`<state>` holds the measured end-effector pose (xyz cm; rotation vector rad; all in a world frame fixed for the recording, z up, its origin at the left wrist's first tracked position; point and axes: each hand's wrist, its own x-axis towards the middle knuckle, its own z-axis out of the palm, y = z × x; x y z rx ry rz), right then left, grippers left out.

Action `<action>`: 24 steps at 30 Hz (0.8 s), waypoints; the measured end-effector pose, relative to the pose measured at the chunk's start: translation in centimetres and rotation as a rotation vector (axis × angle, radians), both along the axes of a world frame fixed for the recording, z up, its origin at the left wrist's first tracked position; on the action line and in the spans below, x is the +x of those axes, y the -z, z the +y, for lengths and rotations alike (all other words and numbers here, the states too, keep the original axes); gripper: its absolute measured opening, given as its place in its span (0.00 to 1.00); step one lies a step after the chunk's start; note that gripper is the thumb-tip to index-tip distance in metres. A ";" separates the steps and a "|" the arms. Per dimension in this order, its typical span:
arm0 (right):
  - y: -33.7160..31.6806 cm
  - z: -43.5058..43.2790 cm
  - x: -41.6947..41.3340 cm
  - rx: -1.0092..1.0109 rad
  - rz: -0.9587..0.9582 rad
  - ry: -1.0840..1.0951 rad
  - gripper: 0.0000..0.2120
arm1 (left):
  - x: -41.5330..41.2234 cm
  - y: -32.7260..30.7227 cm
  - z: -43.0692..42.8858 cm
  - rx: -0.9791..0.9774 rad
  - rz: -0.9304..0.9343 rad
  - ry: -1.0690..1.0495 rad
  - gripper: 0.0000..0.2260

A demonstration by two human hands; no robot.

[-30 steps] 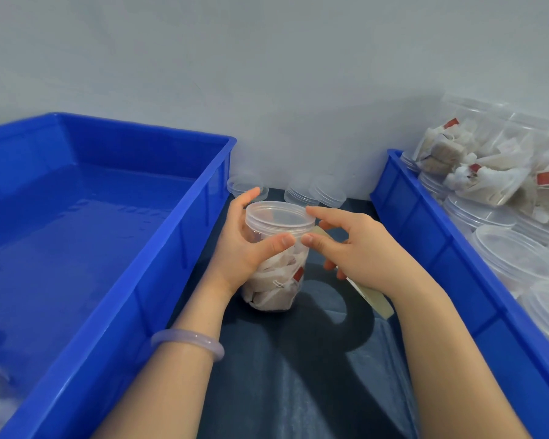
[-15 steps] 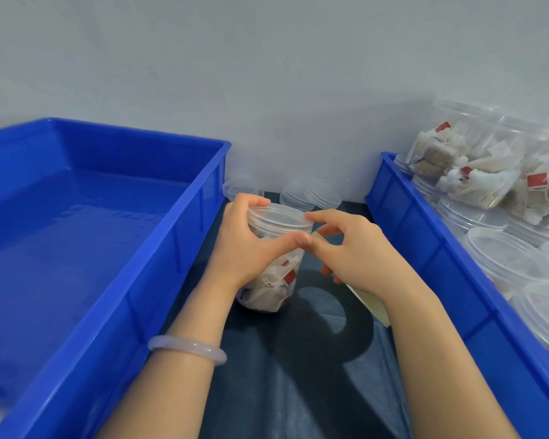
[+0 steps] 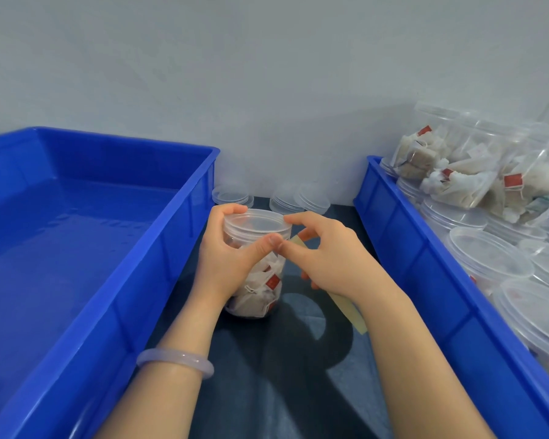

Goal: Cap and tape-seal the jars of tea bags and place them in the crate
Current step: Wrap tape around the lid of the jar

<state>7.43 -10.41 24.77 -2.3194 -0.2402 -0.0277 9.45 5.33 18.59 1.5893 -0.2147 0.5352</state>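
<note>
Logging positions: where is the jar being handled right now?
Head view, centre: the jar sits on the dark mat between the left crate and the right crate, left hand gripping it, right hand pinching its lid.

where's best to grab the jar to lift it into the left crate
Grip the jar round its straight wall, just below the lid, coming from the left as the left hand does. It stands upright, one hand wraps its round wall, and the crate lies on that side; the right hand and tape crowd the right.

Clear glossy plastic jar (image 3: 257,248); glossy blue plastic crate (image 3: 86,236); matt dark mat (image 3: 282,375).
</note>
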 end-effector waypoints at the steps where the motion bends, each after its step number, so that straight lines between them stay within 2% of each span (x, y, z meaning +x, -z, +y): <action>1: 0.0 0.0 0.0 0.003 -0.001 -0.001 0.26 | 0.0 -0.1 0.0 -0.001 -0.001 0.006 0.26; 13: 0.2 0.0 0.1 0.017 0.015 0.001 0.27 | 0.0 0.1 0.0 0.006 -0.005 -0.017 0.23; 24: 0.2 -0.1 0.1 0.019 -0.001 -0.014 0.29 | -0.3 -0.1 0.0 0.000 0.001 -0.011 0.26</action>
